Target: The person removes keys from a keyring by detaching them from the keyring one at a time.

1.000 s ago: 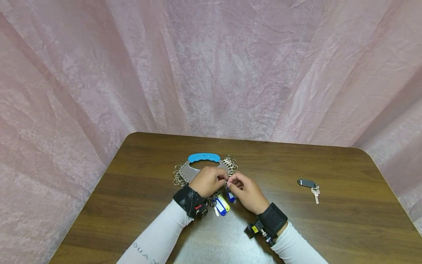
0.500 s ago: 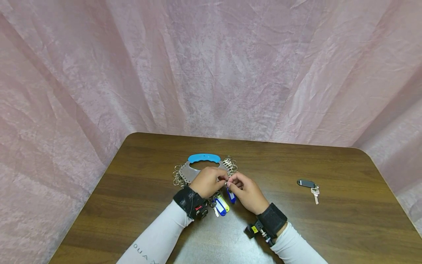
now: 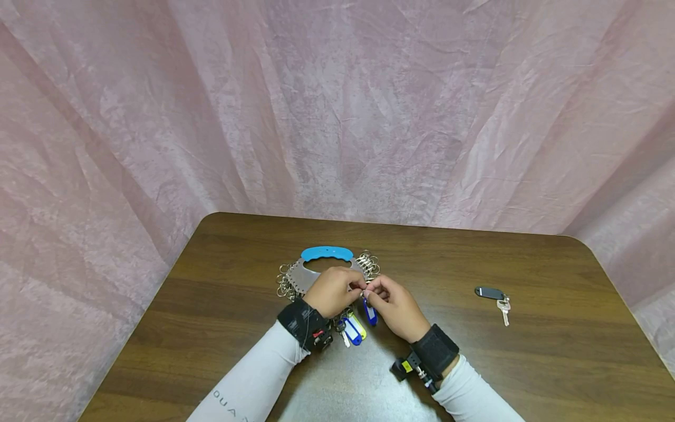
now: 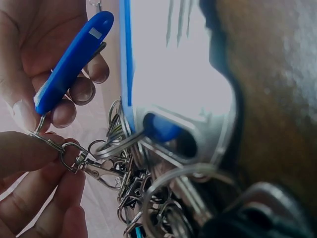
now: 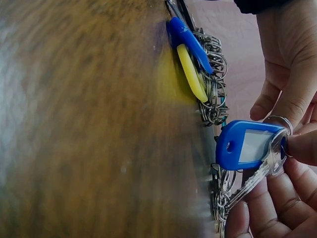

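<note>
Both hands meet at the near edge of a metal key holder with a blue handle [image 3: 327, 252]. In the left wrist view, my left hand [image 4: 39, 193] pinches the looped end of a metal swivel clasp [image 4: 99, 171] hanging from the holder. My right hand [image 3: 396, 308] pinches a split key ring [image 5: 280, 119] between thumb and fingers. That ring meets the clasp's loop; fingertips hide whether it passes fully through. From it hang a blue key tag [image 5: 250, 146] with a white label and a silver key [image 5: 252, 183]. My left hand [image 3: 332, 290] covers part of the holder plate.
Other tags, one yellow [image 3: 356, 326] and one blue [image 3: 352, 332], hang with keys from the holder's near edge. Metal clasps [image 3: 368, 264] line its sides. A black key tag [image 3: 489, 293] with a key [image 3: 504, 310] lies at right on the wooden table [image 3: 237, 258].
The blue tag at my right hand has swung slightly downward. Both hands stay almost in place, fingertips together.
</note>
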`<state>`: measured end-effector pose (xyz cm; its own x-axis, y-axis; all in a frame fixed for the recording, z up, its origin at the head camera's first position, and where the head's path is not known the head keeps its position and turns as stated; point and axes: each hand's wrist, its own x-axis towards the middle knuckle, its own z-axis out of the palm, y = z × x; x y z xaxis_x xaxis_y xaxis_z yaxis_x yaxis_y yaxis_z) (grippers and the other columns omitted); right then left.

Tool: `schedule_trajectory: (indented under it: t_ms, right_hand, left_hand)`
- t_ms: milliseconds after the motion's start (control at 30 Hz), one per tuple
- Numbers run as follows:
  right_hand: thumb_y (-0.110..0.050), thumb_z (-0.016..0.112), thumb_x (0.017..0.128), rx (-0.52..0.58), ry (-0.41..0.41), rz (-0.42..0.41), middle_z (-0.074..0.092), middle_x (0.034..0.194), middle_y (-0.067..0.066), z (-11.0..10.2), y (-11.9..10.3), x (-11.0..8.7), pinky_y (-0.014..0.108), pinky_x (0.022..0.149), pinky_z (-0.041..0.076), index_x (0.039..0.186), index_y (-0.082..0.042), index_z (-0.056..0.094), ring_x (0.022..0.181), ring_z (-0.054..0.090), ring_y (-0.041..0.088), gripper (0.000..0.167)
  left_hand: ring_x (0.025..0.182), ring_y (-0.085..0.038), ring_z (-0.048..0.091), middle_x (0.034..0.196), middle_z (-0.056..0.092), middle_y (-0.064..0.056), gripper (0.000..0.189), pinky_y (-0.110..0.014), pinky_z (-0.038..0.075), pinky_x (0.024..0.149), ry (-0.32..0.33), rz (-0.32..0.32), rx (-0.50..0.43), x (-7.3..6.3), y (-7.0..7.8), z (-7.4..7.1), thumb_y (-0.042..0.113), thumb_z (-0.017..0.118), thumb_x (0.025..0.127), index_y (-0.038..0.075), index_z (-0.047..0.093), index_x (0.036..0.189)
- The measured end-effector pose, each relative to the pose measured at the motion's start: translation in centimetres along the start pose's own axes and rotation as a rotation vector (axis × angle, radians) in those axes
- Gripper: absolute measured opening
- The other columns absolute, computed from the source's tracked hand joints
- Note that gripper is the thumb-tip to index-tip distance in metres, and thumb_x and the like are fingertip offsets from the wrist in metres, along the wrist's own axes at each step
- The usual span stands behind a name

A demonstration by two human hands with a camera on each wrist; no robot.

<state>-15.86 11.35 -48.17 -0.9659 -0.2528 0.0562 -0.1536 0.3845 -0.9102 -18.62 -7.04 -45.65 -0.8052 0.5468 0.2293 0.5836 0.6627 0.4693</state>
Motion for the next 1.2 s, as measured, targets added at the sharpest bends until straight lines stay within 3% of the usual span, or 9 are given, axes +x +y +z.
schedule_trajectory:
  t_ms: [167,500,867,1200]
  right_hand:
    - [-0.015,0.065,0.097,0.005,0.008,0.001,0.069,0.091,0.007,-0.01,0.05,-0.04,0.022,0.074,0.051,0.098,-0.007,0.065,0.080,0.061,0.009,0.008]
    - [-0.017,0.068,0.096,0.024,-0.008,-0.024,0.071,0.093,0.005,0.00,0.25,0.07,0.024,0.074,0.054,0.097,-0.013,0.067,0.082,0.066,0.015,0.005]
    - [-0.011,0.073,0.092,-0.020,-0.032,-0.117,0.068,0.100,0.007,0.06,0.46,-0.03,0.021,0.074,0.054,0.096,-0.012,0.069,0.083,0.064,0.010,0.006]
    - [-0.019,0.069,0.096,-0.038,-0.016,-0.092,0.070,0.098,0.004,0.14,0.45,-0.03,0.022,0.073,0.054,0.097,-0.009,0.068,0.081,0.066,0.006,0.010]
  left_hand:
    - [0.084,-0.012,0.067,0.086,0.073,0.003,0.008,-0.028,0.055,0.078,0.000,0.004,0.014,0.02,0.09,-0.03,0.008,0.072,0.088,0.016,0.073,0.088]
    - [0.087,-0.010,0.069,0.092,0.074,0.003,0.009,-0.027,0.055,0.080,-0.004,-0.056,-0.044,0.10,-0.07,0.03,0.009,0.072,0.091,0.016,0.074,0.096]
    - [0.089,-0.009,0.069,0.096,0.075,0.004,0.006,-0.028,0.055,0.082,0.004,-0.106,-0.020,0.12,-0.32,0.19,0.014,0.070,0.093,0.017,0.074,0.097]
    - [0.089,-0.009,0.070,0.096,0.075,0.004,0.006,-0.027,0.055,0.082,0.006,-0.100,-0.025,0.08,-0.37,0.33,0.012,0.070,0.093,0.016,0.073,0.094]
